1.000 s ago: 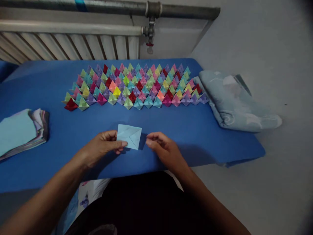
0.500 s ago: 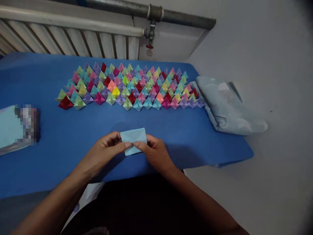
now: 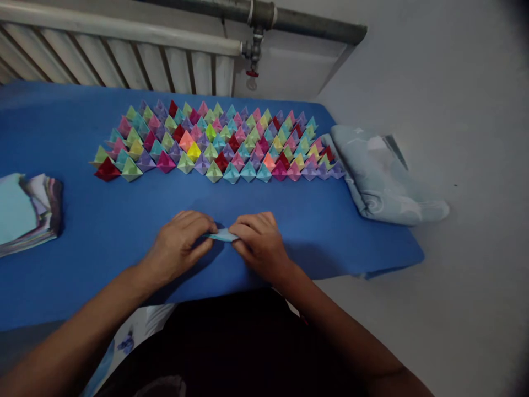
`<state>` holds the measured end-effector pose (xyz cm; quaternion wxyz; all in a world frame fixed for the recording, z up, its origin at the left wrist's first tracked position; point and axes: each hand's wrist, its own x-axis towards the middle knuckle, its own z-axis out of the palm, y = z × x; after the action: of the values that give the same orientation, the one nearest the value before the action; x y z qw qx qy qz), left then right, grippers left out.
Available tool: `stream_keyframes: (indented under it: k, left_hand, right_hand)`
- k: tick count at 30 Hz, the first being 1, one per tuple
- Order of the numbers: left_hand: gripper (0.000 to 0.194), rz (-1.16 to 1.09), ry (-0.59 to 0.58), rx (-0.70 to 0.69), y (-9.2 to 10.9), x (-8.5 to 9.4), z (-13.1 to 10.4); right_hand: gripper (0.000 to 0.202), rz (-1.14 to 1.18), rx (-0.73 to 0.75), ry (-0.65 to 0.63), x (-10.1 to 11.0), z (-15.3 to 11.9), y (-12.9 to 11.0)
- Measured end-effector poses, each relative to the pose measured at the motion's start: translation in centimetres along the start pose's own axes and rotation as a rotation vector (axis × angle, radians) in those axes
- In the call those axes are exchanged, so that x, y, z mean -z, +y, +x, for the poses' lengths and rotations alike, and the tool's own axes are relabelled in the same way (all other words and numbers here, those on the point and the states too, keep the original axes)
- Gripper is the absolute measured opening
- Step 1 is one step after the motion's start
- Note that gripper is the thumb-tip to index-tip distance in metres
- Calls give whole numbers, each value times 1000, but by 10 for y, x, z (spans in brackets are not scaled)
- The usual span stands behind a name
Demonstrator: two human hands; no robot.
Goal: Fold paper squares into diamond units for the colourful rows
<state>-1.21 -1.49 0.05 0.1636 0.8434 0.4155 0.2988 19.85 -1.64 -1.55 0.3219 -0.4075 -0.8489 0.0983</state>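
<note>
A light blue sheet of origami paper [image 3: 223,235] is held between both hands above the blue surface, now showing as a narrow folded strip. My left hand [image 3: 182,238] pinches its left end between thumb and fingers. At the right end, my right hand [image 3: 261,242] grips the paper the same way, hiding that part of it. Beyond the hands, many folded paper boats [image 3: 214,172] in pink, green, blue, purple, red and yellow stand in close rows.
The blue-covered surface [image 3: 82,231] carries a stack of coloured paper [image 3: 25,215] at the left. On the right lies a folded grey-green cloth [image 3: 384,182] against the wall. Behind are a white radiator [image 3: 152,60] and a pipe with a red-handled valve [image 3: 253,71].
The light blue paper was spread flat facing me; now it is folded into a thin strip. Both hands have turned over, with fingers on top instead of thumbs.
</note>
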Motion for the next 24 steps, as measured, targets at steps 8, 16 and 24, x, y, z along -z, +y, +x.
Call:
stream_keyframes:
  k: [8,16,24]
  left_hand:
    - [17,374,13,-260,5,-23,-30]
    - [16,362,-43,-202,12,-20,-43]
    - [20,301,-50,-163,5,-21,-46]
  right_hand:
    - [16,-248,208,-17,-7,-29,1]
    - [14,-113,35,-222,8,-43,-2]
    - [14,13,-123,-169,7,-45,-2]
